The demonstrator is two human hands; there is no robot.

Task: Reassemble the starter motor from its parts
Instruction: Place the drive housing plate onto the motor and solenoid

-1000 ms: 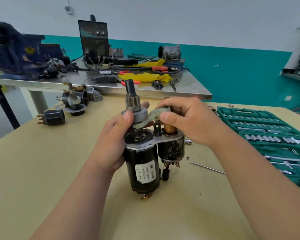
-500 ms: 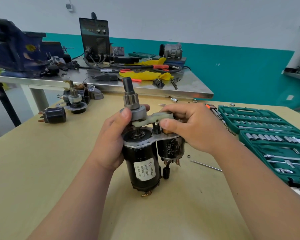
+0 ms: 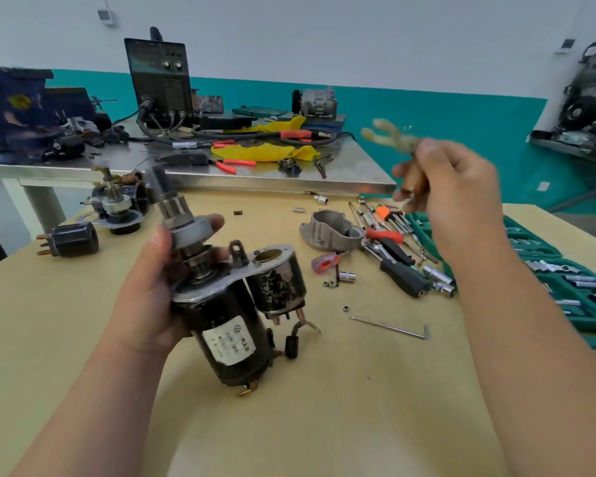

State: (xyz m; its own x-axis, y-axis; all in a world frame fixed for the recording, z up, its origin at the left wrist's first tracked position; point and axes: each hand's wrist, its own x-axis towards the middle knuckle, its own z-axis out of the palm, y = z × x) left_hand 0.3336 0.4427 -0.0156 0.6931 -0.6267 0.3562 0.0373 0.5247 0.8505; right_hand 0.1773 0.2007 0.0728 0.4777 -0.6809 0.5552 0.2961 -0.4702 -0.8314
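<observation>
leaning starter motor (image 3: 227, 318) in left hand (image 3: 148, 290)

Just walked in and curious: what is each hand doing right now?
Left hand: grips the starter motor.
Right hand: holds the pale fork lever and plunger, blurred, off the motor.

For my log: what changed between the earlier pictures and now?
The right hand lifted the pale fork lever and plunger up and rightward, out of the solenoid, leaving its bore open. The left hand still grips the starter motor, now tilted.
</observation>
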